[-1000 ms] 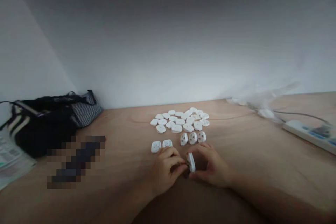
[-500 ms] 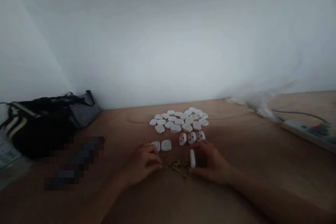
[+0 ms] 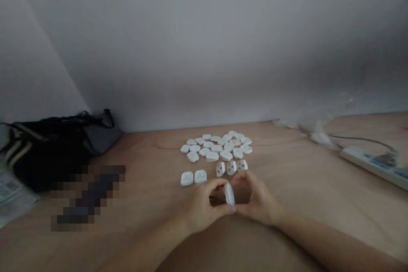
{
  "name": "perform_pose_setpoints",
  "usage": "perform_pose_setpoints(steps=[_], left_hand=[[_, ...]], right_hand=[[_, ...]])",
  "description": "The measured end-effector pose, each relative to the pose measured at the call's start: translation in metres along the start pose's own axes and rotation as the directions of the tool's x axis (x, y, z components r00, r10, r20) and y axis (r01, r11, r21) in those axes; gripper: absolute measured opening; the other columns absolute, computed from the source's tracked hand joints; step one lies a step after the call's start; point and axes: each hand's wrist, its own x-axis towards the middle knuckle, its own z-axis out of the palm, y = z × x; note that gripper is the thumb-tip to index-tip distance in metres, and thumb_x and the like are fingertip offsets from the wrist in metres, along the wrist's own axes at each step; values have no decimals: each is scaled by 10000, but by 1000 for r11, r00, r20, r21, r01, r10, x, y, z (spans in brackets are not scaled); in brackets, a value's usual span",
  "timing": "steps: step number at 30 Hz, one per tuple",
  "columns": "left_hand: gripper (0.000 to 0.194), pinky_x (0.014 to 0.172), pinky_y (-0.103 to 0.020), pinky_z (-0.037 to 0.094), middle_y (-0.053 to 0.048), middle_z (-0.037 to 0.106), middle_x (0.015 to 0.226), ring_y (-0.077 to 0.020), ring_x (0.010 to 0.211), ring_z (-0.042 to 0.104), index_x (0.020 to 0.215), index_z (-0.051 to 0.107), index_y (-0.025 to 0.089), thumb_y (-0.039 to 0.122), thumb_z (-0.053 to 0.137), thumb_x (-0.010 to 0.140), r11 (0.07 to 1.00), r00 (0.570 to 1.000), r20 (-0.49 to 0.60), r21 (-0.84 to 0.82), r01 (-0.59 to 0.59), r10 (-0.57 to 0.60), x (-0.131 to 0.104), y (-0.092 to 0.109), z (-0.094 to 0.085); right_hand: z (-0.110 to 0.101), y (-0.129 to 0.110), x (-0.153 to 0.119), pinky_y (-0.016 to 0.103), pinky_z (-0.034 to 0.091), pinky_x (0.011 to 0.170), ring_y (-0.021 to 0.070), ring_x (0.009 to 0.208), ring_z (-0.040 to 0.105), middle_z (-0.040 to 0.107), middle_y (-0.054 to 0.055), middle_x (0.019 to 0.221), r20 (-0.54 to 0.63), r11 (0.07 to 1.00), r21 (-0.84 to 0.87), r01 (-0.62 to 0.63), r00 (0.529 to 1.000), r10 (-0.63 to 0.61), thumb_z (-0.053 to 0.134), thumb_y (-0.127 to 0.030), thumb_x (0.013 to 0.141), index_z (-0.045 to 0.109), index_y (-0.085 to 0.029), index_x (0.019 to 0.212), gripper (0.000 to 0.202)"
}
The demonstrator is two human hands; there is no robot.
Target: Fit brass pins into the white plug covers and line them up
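Observation:
A white plastic socket cover stands on edge between my two hands, seen from its narrow side. My left hand has finger and thumb closed on its left side. From the right, my right hand also closes finger and thumb at its edge. Small brass pins are mostly hidden behind my left hand. Two white covers lie flat beyond the left hand, the nearer a square one. Past the right hand, three white pieces with dark holes stand in a row.
A loose group of several white covers lies farther back on the wooden table. At left are a black bag and a blurred-out dark object. A power strip and clear plastic are at right.
My left hand has moved right, from beside the two flat covers to the cover held by my right hand. That cover now tilts slightly.

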Motion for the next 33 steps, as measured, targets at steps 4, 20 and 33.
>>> perform_pose_setpoints(steps=[4,20,33], left_hand=[[427,831,-341,477,-67,651,1009,-230,951,608,1053,540,186,289,711,676,999,989,-147,5,-34,35,6,-7,-9],[450,892,-385,369,-44,683,1035,-277,960,594,1027,651,232,438,734,636,891,997,27,447,-82,78,52,-59,-45],[719,977,-426,333,-91,561,1246,-318,1147,477,1223,540,228,518,740,596,891,987,81,424,-161,140,71,-60,-35]], right_hand=[[2,3,1,369,462,751,227,869,563,578,43,926,-35,999,12,-51,998,51,792,-340,543,468,-211,918,512],[-2,0,2,333,470,738,191,837,551,560,38,893,36,1000,16,5,999,-5,703,-248,650,442,-210,922,378],[-3,-1,2,285,458,664,164,768,539,567,24,851,70,999,22,26,997,-28,687,-219,660,457,-203,895,329]])
